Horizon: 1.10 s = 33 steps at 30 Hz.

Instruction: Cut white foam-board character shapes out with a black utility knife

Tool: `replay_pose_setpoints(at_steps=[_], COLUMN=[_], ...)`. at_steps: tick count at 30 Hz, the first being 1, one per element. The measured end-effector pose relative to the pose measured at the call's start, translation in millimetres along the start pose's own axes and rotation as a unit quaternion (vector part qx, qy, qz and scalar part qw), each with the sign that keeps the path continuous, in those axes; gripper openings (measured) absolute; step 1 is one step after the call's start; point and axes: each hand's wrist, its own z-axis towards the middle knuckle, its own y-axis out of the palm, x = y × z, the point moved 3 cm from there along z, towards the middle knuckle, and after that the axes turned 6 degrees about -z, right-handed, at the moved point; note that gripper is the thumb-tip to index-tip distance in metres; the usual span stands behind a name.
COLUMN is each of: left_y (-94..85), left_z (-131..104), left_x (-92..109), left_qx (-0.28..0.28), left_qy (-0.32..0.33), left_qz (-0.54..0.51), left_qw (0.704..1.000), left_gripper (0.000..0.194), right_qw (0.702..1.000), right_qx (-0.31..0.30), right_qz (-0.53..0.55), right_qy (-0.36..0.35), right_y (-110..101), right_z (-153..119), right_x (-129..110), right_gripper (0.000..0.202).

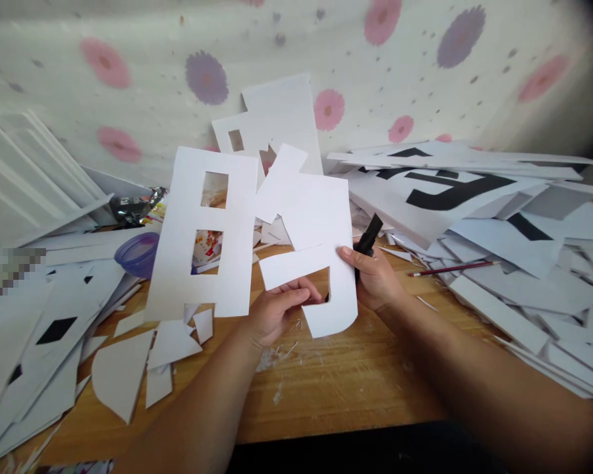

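A white foam board cut-out (316,214) with an angular, stroke-like shape and an opening in its lower part is held up in front of me. My right hand (375,276) grips its right edge, thumb on the front face. In that same hand, partly behind the board, is a black tool (370,234) that looks like a utility knife; its blade is hidden. My left hand (284,306) is closed at the opening, its fingers reaching to the inner edge, with some fingertips hidden behind the board. Left of it stands a white board (172,237) with two rectangular windows.
Another cut white board (281,108) leans on the flower-patterned wall covering (163,39). Scraps (121,375) lie left on the wooden table (346,395), near a purple bowl (138,253). Printed sheets (454,191), a pencil (454,268) and piled offcuts (504,309) are on the right.
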Motion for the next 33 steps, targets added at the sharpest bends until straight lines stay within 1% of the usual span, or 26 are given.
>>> replay_pose_setpoints(at_steps=[3, 6, 8, 11, 13, 16, 20, 27, 33], left_y=[-2.9, -5.7, -7.4, -9.2, -10.5, -12.6, -12.2, -7.0, -8.8], left_z=[2, 4, 5, 6, 7, 8, 8, 6, 6], left_x=[0, 0, -1, -5, -8, -10, -10, -8, -4], left_qx=[-0.001, -0.006, 0.0, 0.016, 0.03, 0.059, 0.081, 0.12, 0.153], left_qy=[0.037, 0.058, 0.071, 0.09, 0.103, 0.133, 0.173, 0.191, 0.205], left_qz=[-0.018, -0.012, -0.004, 0.007, 0.013, 0.021, 0.02, -0.01, -0.036], left_qw=[0.999, 0.998, 0.997, 0.996, 0.994, 0.989, 0.981, 0.974, 0.966], left_gripper=[0.018, 0.016, 0.018, 0.024, 0.025, 0.023, 0.025, 0.023, 0.024], right_qw=[1.0, 1.0, 1.0, 0.999, 0.999, 0.998, 0.998, 0.996, 0.997], right_qx=[0.006, 0.003, 0.012, 0.038, 0.047, 0.049, 0.049, 0.063, 0.061], right_qz=[0.011, 0.018, 0.02, 0.018, 0.021, 0.034, 0.046, 0.063, 0.05], right_qy=[-0.021, -0.016, -0.013, 0.005, 0.012, 0.011, 0.015, 0.014, 0.017], right_y=[-4, -6, -8, -10, -11, -12, -12, -9, -8], right_z=[5, 9, 9, 8, 8, 9, 11, 9, 10], right_x=[-6, -7, -7, -4, -3, -2, 1, -1, 0], right_gripper=[0.025, 0.028, 0.027, 0.026, 0.028, 0.029, 0.025, 0.029, 0.031])
